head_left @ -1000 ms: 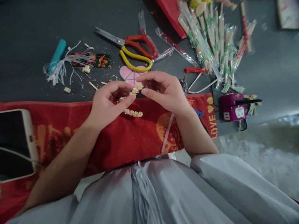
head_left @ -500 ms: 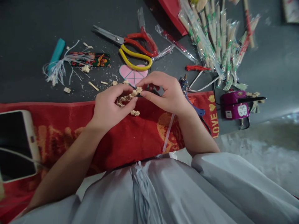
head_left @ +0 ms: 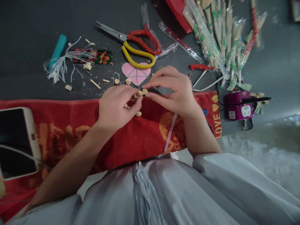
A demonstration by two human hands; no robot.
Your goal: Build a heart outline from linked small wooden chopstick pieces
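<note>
My left hand (head_left: pixel 117 106) is closed, pinching a chain of small cream flower-shaped pieces (head_left: pixel 142 92) between thumb and fingers. Part of that chain is hidden behind the fingers, and one end (head_left: pixel 138 114) shows below the thumb. My right hand (head_left: pixel 174 90) meets it from the other side, thumb and forefinger pinched at the chain's tip. Something small and dark shows between those fingertips, too small to name. Just beyond the hands lie a pink paper heart (head_left: pixel 136 73) with green lines and loose cream pieces (head_left: pixel 117 81).
Scissors (head_left: pixel 138 51) with red and yellow handles lie beyond the heart. Wrapped chopsticks (head_left: pixel 217 37) are heaped at the far right, near a purple device (head_left: pixel 238 105). A red towel (head_left: pixel 131 140) lies under the hands, with a phone-like device (head_left: pixel 17 143) at left.
Both hands have shifted slightly right in view, still pinching the chain. The right hand now covers more of the blue-handled tool beside it. The whole view has shifted a little.
</note>
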